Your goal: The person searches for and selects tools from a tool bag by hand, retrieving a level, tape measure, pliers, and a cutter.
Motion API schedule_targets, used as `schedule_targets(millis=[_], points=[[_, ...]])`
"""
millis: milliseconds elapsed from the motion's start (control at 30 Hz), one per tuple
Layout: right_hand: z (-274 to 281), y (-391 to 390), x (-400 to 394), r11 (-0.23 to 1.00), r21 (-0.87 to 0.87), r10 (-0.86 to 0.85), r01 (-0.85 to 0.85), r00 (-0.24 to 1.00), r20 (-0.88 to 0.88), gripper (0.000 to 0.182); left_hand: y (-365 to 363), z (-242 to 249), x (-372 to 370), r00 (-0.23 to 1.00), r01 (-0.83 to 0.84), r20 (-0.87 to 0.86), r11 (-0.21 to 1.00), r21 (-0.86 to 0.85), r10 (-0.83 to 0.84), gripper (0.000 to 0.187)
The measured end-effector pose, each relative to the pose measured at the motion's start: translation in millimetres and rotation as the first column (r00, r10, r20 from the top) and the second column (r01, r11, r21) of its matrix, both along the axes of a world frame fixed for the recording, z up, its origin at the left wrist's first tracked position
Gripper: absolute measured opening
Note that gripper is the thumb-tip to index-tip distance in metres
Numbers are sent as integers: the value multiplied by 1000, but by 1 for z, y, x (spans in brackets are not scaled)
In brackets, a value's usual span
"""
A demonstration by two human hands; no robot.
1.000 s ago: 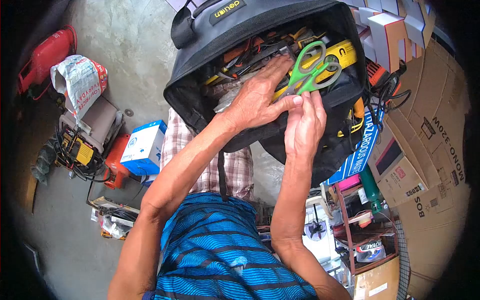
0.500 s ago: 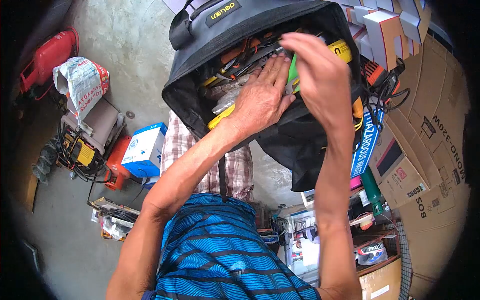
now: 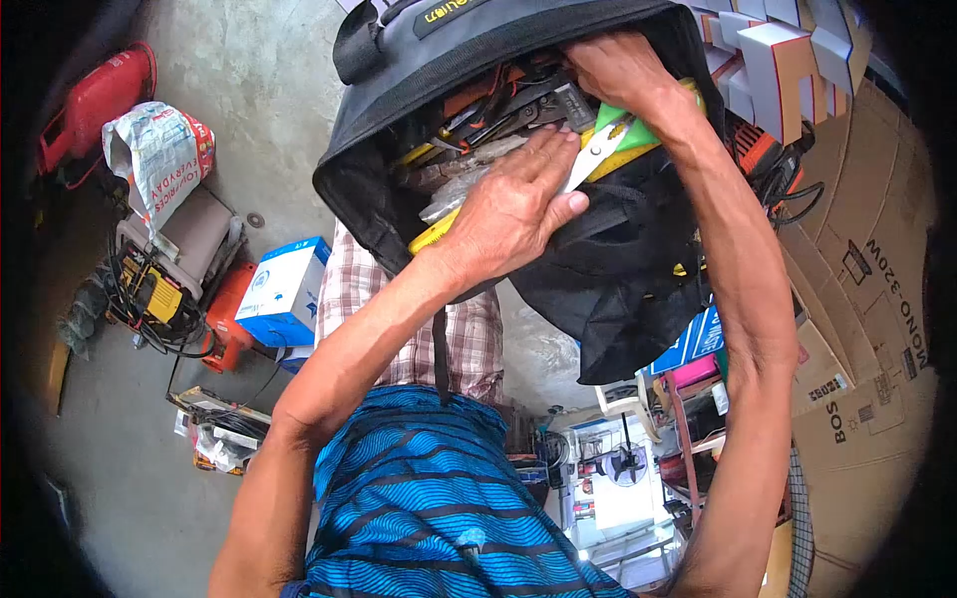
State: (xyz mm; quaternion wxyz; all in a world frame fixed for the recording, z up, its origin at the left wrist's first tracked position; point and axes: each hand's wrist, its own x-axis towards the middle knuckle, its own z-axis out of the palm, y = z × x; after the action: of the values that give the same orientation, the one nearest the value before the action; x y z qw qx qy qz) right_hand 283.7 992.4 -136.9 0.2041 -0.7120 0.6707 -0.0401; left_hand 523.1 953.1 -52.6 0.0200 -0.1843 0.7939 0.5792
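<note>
A black tool bag (image 3: pixel 364 130) lies open, with several tools inside. My left hand (image 3: pixel 518 199) rests flat over the tools, fingers extended and its fingertips beside green-handled pliers (image 3: pixel 601 148). Deeper at the bag's right side is my right hand (image 3: pixel 623 70); its fingers are hidden among the contents, so what they touch is not visible. Under the pliers runs a long yellow tool (image 3: pixel 431 233), partly covered by my left hand. Dark metal tools (image 3: pixel 533 115) lie above my left fingertips.
Left on the floor are a blue-and-white box (image 3: pixel 284 289), a plastic bag (image 3: pixel 159 164) and a red case (image 3: pixel 105 105). Large cardboard (image 3: pixel 877 249) stands at right, with white boxes (image 3: pixel 778 70) above it. A blue sign (image 3: pixel 693 344) shows below the bag.
My right hand has moved from above my left hand into the bag's upper right side. The pliers' jaws and handles now show more fully. My left hand has shifted slightly down.
</note>
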Motion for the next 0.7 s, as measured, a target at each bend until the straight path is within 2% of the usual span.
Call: schedule_targets(millis=[33, 100, 167, 233, 267, 300, 333, 367, 400, 433, 533, 567, 633, 700], points=[[10, -2, 2, 1000, 2, 4, -4, 1000, 1, 17, -1, 0, 1, 1000, -4, 1, 1000, 2, 4, 55], [24, -6, 2, 998, 59, 0, 5, 997, -75, 17, -6, 0, 5, 999, -44, -17, 987, 152, 47, 50], [21, -7, 4, 999, 33, -13, 16, 996, -86, 15, -12, 0, 10, 994, -90, -43, 984, 155, 98, 48], [23, -5, 5, 999, 11, -30, 31, 995, -100, 14, -21, 1, 16, 935, -274, 313, 904, 327, 170, 45], [24, -5, 5, 995, 32, -88, 92, 991, -100, 9, -24, -2, 14, 888, -347, 375, 923, 165, 267, 37], [26, -4, 6, 987, 54, -148, 154, 984, -97, 11, -24, -16, 16, 851, -449, 372, 881, 146, 372, 27], [21, -3, 5, 991, -57, -129, 122, 981, -144, 12, -30, -21, 19, 887, -366, 333, 926, 87, 319, 25], [18, -2, 5, 990, -63, -133, 125, 981, -144, 12, -37, -25, 23, 918, -282, 296, 959, 21, 263, 25], [15, -3, 4, 988, -61, -145, 139, 984, -102, 12, -42, -30, 23, 955, -179, 218, 976, -124, 203, 32], [12, -3, 3, 987, -55, -156, 153, 986, -59, 12, -43, -35, 23, 956, -177, 215, 976, -129, 202, 32], [9, -3, 3, 980, -91, -187, 178, 976, -107, 13, -40, -36, 16, 949, 79, 313, 921, -381, 48, 31], [9, -5, 2, 979, -95, -190, 179, 976, -111, 13, -43, -36, 12, 950, 79, 308, 920, -385, 48, 31], [10, -3, 2, 979, -104, -194, 177, 963, -186, 15, -45, -35, 7, 880, 286, 473, 842, -458, -42, 29], [11, -2, 1, 968, -125, -230, 216, 966, -119, 14, -42, -40, 8, 883, 291, 468, 815, -501, -27, 28]])
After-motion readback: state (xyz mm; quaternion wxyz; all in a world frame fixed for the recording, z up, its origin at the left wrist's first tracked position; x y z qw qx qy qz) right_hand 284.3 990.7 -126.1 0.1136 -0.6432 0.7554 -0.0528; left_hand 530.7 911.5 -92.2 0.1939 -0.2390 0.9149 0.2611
